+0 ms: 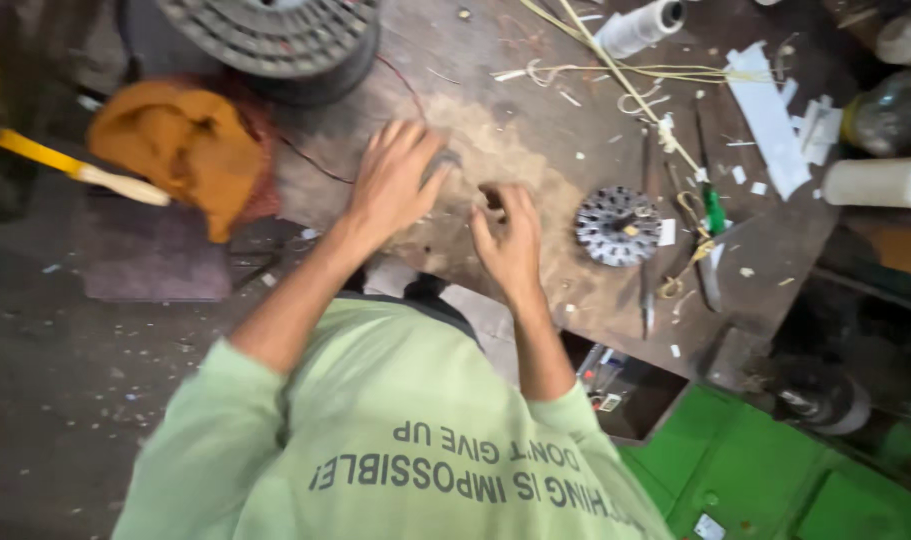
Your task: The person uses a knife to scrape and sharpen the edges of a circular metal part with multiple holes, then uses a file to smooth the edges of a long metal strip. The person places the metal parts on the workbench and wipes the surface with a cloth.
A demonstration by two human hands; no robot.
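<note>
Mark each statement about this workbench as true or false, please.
1. The left hand lies with spread fingers on the worn brown workbench. True.
2. The round slotted metal disc lies to the left of both hands. False: it lies to the right of the right hand.
3. A crumpled orange cloth lies to the left of the left hand. True.
4. The right hand grips the green-handled tool. False: that tool lies on the bench beyond the disc. The right hand's fingers curl around a small dark piece, which is too blurred to identify.
</note>
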